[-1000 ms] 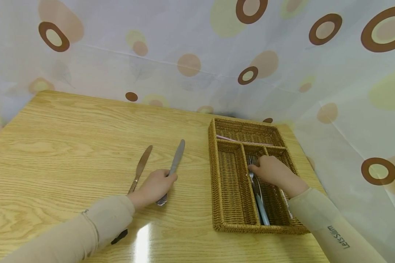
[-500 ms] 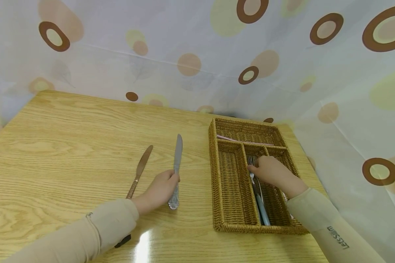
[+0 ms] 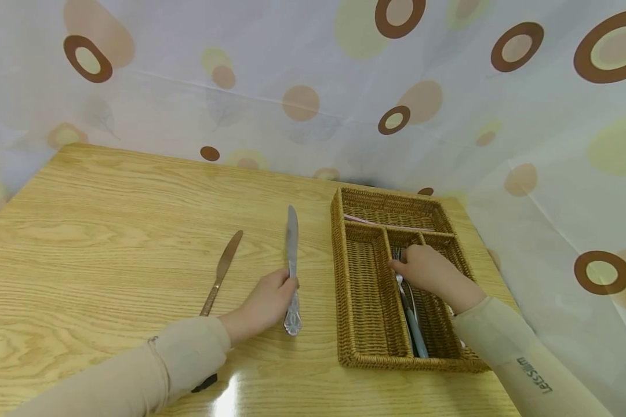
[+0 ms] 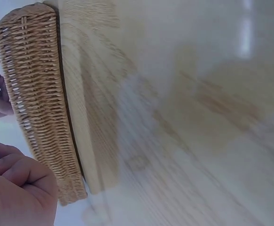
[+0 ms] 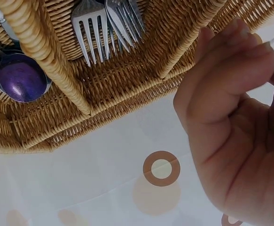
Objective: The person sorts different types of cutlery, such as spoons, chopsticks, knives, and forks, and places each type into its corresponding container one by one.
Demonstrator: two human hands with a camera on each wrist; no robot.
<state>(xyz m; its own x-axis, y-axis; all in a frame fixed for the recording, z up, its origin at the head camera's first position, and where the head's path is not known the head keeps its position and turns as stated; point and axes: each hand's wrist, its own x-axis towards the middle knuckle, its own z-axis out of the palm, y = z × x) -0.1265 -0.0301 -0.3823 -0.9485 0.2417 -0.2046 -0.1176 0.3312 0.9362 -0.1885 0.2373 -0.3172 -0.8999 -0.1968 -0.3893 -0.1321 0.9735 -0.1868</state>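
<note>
My left hand (image 3: 266, 301) grips a silver table knife (image 3: 292, 240) by its ornate handle, blade pointing away, left of the wicker cutlery tray (image 3: 346, 324). The left wrist view shows this hand (image 4: 21, 188) beside the tray's woven outer wall, with only a bit of the handle showing. Over the tray's middle compartment, my right hand (image 3: 425, 267) has bent fingers near the forks (image 3: 398, 255). In the right wrist view several forks (image 5: 92, 28) lie to one side of it. I cannot tell whether those fingers hold anything. A copper-coloured table knife (image 3: 224, 269) lies left of the left hand.
A utensil with a blue-grey handle (image 3: 416, 336) lies in the middle compartment. The back compartment holds a thin pink item (image 3: 365, 220). A purple spoon (image 5: 21, 77) sits in a side compartment. Patterned cloth (image 3: 271, 75) hangs behind the wooden table (image 3: 109, 231).
My left hand has moved right towards the tray, turning the silver table knife upright in the view. The right hand has barely moved. The copper-coloured knife stays put.
</note>
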